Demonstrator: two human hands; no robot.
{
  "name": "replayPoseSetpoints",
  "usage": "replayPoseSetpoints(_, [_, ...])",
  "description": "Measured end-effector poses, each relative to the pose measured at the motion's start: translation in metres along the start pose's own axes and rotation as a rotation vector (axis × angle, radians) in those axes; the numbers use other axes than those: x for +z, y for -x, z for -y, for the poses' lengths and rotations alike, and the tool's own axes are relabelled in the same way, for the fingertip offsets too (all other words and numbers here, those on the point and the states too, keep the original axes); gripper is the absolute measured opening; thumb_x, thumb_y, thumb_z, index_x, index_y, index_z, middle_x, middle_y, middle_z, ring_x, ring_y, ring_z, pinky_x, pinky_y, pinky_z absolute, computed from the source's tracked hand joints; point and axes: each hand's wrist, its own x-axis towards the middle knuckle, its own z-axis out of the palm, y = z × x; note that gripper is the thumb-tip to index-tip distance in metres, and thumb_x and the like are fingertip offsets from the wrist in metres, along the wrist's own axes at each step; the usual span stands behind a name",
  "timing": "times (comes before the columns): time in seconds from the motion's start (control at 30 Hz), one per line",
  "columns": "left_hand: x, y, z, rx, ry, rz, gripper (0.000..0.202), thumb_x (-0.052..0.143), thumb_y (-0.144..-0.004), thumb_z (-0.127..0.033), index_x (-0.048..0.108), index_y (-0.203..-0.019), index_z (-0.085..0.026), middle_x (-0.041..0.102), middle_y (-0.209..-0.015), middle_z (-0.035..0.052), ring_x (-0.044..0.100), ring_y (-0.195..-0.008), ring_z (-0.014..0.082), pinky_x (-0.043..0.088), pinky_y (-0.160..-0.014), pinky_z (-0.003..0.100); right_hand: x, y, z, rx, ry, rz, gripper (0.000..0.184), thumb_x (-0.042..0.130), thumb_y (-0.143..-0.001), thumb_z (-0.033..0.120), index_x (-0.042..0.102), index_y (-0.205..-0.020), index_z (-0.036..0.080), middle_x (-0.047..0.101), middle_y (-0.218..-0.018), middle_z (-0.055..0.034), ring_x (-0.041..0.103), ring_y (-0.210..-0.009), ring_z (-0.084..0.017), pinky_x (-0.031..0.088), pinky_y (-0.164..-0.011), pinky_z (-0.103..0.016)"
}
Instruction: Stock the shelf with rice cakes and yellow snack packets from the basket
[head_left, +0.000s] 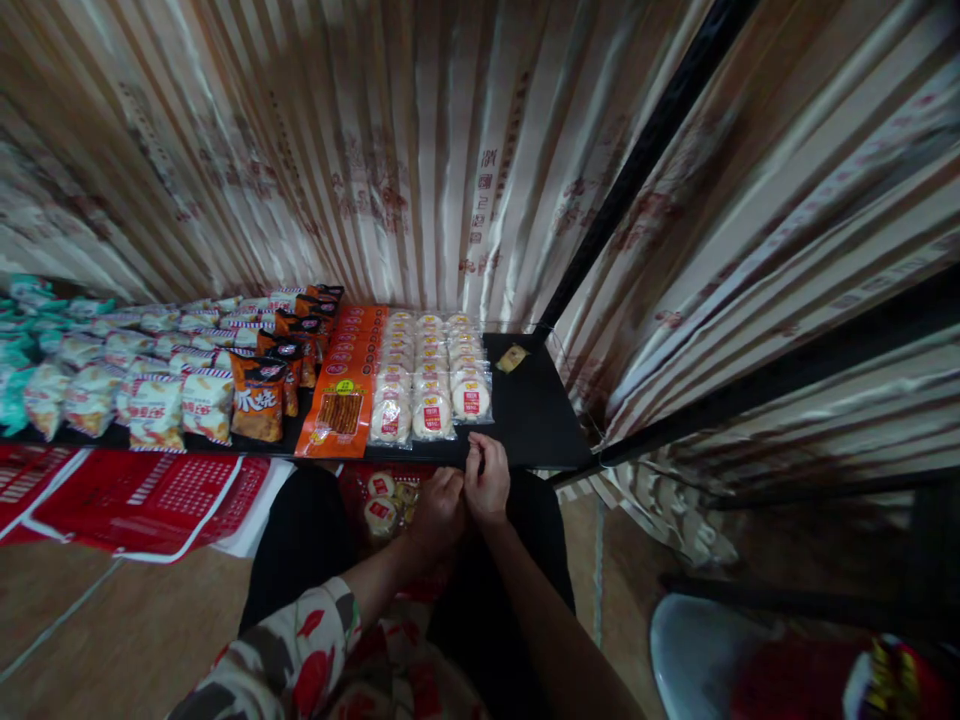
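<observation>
My left hand (436, 515) and my right hand (487, 480) are together just below the front edge of a black shelf (536, 410). Both have fingers curled and pressed close; what they pinch is too small and dim to name. Right above them lie rows of round white rice-cracker packs (431, 375) with red labels. Under my left hand, a red basket (379, 500) on my lap holds more of the same cracker packs.
Orange flat snack packs (346, 385), dark orange bags (259, 400) and white-and-red bags (157, 405) fill the shelf leftward. A small yellowish packet (512, 357) lies at the shelf's back right. Red baskets (142, 495) lie on the floor at left. Striped curtains hang behind.
</observation>
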Motion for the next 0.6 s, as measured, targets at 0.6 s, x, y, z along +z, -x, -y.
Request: replayPoseSetpoints(0.6, [0.016,0.075,0.121,-0.764,-0.126,0.273,0.029,0.039,-0.083,-0.01,0.064,-0.097,-0.005,0.063,-0.105,0.0189,0.057,-0.106,0.0214,0.041,-0.092,0.028,0.088,0.12,0.006,0.394,-0.082,1.122,0.025,0.046,-0.074,0.009,0.068,-0.083,0.016,0.07,-0.092,-0.0105,0.064,-0.086,-0.023,0.046,-0.077,-0.03])
